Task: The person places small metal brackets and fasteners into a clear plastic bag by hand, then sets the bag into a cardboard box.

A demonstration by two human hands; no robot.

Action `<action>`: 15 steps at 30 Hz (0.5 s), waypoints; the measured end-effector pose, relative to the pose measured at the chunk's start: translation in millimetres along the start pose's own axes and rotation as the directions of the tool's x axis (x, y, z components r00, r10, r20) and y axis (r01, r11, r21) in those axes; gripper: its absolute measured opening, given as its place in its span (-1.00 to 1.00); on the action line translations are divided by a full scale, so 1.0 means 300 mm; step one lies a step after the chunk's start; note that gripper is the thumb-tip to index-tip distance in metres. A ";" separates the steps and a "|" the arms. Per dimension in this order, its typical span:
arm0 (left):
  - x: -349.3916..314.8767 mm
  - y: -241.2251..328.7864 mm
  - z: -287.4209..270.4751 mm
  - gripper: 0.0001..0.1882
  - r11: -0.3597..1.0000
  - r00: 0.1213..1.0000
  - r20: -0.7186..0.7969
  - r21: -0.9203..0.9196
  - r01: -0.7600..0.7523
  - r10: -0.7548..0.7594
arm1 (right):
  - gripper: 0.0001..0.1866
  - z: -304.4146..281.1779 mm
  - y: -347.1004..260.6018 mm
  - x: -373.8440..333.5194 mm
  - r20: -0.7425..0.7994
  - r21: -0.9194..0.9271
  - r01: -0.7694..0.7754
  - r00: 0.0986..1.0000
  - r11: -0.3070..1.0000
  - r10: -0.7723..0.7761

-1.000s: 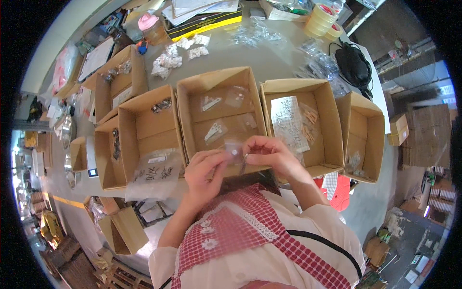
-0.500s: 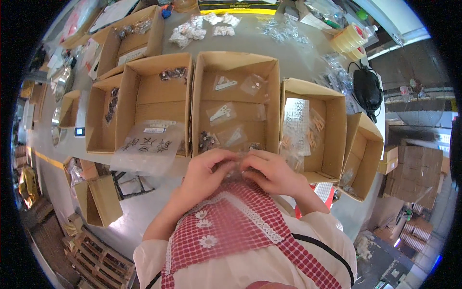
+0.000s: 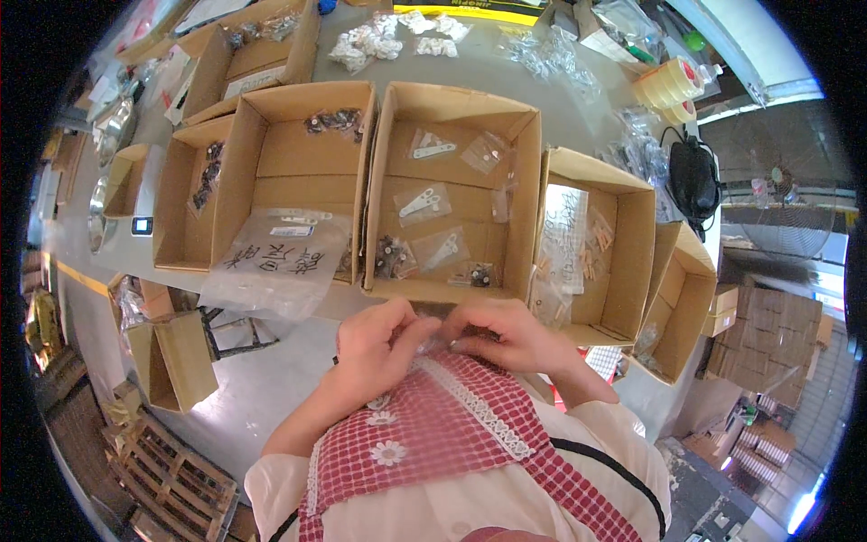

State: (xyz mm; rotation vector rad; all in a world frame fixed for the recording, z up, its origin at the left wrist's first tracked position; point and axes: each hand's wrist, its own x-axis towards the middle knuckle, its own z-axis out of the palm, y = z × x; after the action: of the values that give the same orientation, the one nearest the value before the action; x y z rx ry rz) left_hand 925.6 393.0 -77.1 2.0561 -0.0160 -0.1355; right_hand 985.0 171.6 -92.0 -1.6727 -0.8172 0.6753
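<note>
My left hand (image 3: pixel 379 343) and my right hand (image 3: pixel 501 332) meet in front of my chest, just above the checked red apron (image 3: pixel 411 443). Both are closed, fingertips pinched close together on a small clear plastic bag (image 3: pixel 435 343); its contents are too small to make out. Just beyond my hands stands the middle cardboard box (image 3: pixel 461 185). In it lie small clear bags with flat white plastic parts (image 3: pixel 423 204), and near its front wall are bags of small dark round pieces (image 3: pixel 393 256).
Left of the middle box, another cardboard box (image 3: pixel 302 167) has a large clear bag with handwriting (image 3: pixel 275 262) over its front edge. On the right, a box (image 3: pixel 619 262) holds wooden-looking pieces (image 3: pixel 596 244). Tape rolls (image 3: pixel 668 83) and white bundles (image 3: pixel 366 45) sit farther back.
My hands have drawn back from the middle box's front edge toward the apron, still pinched together. The view has shifted slightly, so the box's front contents show more fully.
</note>
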 end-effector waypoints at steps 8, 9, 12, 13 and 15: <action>0.049 -0.033 -0.005 -0.84 0.977 0.980 -0.102 -0.111 -0.182 0.171 | -0.84 -0.010 0.036 -0.012 -0.244 0.291 -0.165 0.940 0.942 0.240; 0.055 -0.029 -0.009 -0.83 0.977 0.976 -0.107 -0.075 -0.200 0.192 | -0.84 -0.013 0.042 -0.004 -0.271 0.433 -0.147 0.920 0.889 0.284; 0.059 -0.017 -0.015 -0.79 0.976 0.972 -0.084 0.035 -0.216 0.218 | -0.81 -0.043 -0.021 0.016 -0.271 0.407 -0.297 0.864 0.864 0.424; 0.055 -0.017 -0.009 -0.76 0.978 0.978 -0.053 0.072 -0.198 0.202 | -0.81 -0.046 -0.044 0.025 -0.275 0.359 -0.391 0.823 0.847 0.497; 0.050 -0.010 0.002 -0.71 0.984 0.987 -0.025 0.093 -0.155 0.158 | -0.82 -0.027 -0.029 0.045 -0.276 0.043 -0.208 0.938 0.977 0.212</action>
State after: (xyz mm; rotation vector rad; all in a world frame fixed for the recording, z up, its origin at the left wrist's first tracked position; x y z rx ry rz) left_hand 940.3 393.1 -81.5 2.1380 -0.1660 -0.0035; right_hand 997.9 178.9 -82.0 -1.8089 -0.4360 0.5698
